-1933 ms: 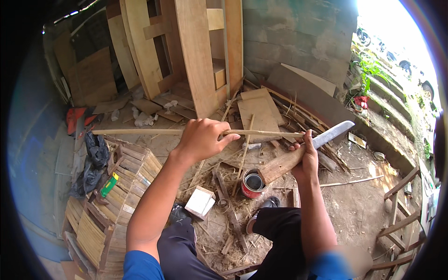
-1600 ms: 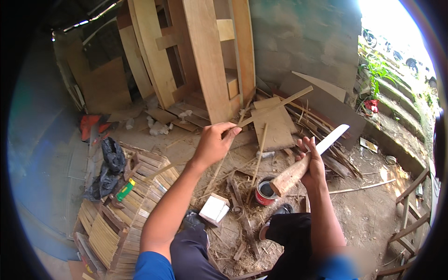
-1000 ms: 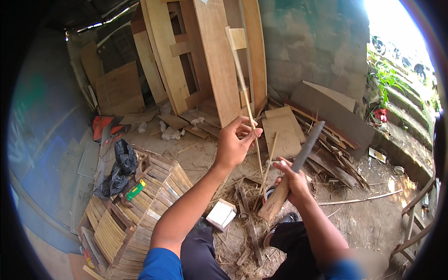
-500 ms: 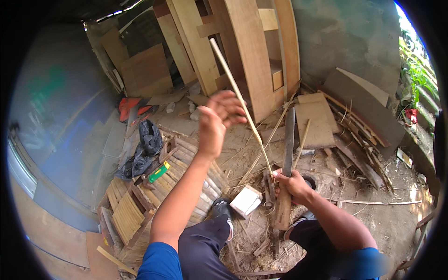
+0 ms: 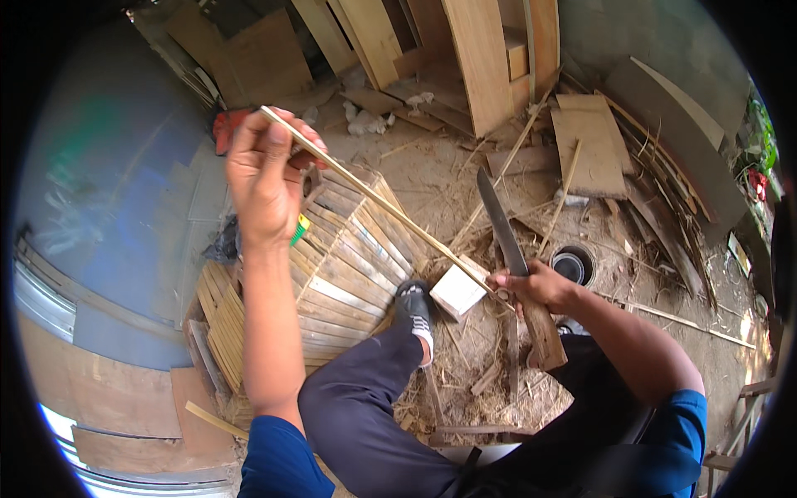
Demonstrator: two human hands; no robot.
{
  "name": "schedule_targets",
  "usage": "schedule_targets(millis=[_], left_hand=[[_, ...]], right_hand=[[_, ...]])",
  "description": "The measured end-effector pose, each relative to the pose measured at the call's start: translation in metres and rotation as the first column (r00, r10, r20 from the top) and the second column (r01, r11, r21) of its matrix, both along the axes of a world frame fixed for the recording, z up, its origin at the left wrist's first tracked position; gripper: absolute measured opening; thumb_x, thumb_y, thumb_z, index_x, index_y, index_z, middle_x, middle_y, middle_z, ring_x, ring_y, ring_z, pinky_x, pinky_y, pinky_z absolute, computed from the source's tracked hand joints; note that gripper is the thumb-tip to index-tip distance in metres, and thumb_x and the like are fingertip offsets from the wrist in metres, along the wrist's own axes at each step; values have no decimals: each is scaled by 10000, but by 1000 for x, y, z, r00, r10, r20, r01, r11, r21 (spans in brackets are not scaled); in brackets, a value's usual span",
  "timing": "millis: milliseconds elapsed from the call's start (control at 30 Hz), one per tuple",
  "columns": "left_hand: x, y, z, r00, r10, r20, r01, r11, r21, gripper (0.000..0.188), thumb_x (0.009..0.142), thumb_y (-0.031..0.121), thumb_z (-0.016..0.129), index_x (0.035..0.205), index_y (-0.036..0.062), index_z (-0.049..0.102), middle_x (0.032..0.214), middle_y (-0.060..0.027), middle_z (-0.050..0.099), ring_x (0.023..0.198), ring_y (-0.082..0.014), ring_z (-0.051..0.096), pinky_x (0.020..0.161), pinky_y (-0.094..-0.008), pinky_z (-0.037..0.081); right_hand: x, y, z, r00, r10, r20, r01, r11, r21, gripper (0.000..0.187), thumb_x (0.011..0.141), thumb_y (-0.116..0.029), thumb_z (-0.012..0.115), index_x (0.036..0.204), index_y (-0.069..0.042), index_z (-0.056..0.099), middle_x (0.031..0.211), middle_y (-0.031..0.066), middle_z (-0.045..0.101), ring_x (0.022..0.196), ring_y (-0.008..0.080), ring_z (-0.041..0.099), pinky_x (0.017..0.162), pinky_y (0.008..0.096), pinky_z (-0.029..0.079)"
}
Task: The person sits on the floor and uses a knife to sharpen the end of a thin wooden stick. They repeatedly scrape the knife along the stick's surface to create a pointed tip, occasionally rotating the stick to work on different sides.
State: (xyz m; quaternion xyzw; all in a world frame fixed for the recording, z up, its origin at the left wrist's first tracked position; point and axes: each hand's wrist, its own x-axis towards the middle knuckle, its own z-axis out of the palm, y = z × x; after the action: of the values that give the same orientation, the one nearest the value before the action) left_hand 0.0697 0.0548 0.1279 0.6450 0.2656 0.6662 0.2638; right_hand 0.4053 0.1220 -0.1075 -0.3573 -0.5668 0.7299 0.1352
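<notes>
A long thin strip of bamboo or wood (image 5: 374, 195) slants across in front of me, from upper left down to the lower right. Its upper end lies in my left hand (image 5: 267, 178), pinched between thumb and fingers. My right hand (image 5: 540, 286) is closed on a machete (image 5: 501, 220), its dark blade pointing up and away and its wooden handle (image 5: 544, 336) sticking out below the fist. The strip's lower end meets the thumb and fingertips of that same hand. Just under this end sits a white-topped block (image 5: 459, 289).
A slatted bamboo piece (image 5: 357, 290) lies left of my shoe (image 5: 413, 311), with a green and yellow object (image 5: 300, 229) on it. A round dark container (image 5: 573, 264) stands beyond my right hand. Shavings cover the ground. Boards (image 5: 589, 145) and wooden cabinets (image 5: 477, 66) stand farther back.
My left hand, earlier open beside the strip, has moved left and closed on its upper end. The strip has tipped left and lower. The machete now leans left.
</notes>
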Motion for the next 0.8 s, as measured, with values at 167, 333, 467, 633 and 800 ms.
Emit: schedule_targets(millis=[167, 333, 467, 633, 800], left_hand=[[10, -42, 28, 986, 128, -110, -116, 987, 114, 183, 1059, 213, 569, 1171, 70, 548, 933, -80, 590, 838, -194, 571, 711, -335, 514], [20, -69, 47, 973, 183, -140, -146, 960, 240, 152, 1058, 145, 557, 1150, 26, 528, 890, -123, 614, 804, -201, 598, 712, -347, 547], [28, -69, 35, 937, 260, -234, -213, 955, 206, 158, 1063, 165, 548, 1168, 54, 509, 913, -107, 580, 825, -208, 571, 710, -366, 538], [41, -63, 15, 934, 242, -263, -211, 967, 143, 167, 1017, 109, 631, 1103, 3, 535, 902, -127, 677, 797, -172, 674, 713, -320, 591], [44, -73, 17, 853, 366, -372, -312, 929, 197, 194, 1015, 179, 647, 1032, 15, 544, 860, -136, 667, 742, -199, 677, 692, -358, 602]], right_hand=[[3, 3, 2, 995, -85, 49, 86, 996, -28, 459, 963, -345, 723, 1208, 39, 663, 977, 121, 688, 581, 144, 600, 545, 325, 531], [4, 8, 9, 984, -179, 7, 179, 983, -37, 389, 966, -326, 723, 1146, 15, 670, 814, 77, 654, 577, 158, 611, 545, 334, 527], [3, 4, 19, 979, -202, -19, 202, 979, 2, 356, 983, -295, 701, 1101, 39, 662, 791, 86, 670, 556, 165, 617, 534, 343, 528], [-3, -29, 66, 982, -160, 98, 129, 955, 267, 372, 1027, -297, 627, 1088, 71, 634, 793, 100, 694, 558, 149, 622, 518, 334, 533], [6, -97, 127, 987, 82, -136, -10, 885, 465, 684, 1082, -182, 471, 1649, -272, 98, 799, 120, 692, 638, 181, 651, 696, 377, 587]])
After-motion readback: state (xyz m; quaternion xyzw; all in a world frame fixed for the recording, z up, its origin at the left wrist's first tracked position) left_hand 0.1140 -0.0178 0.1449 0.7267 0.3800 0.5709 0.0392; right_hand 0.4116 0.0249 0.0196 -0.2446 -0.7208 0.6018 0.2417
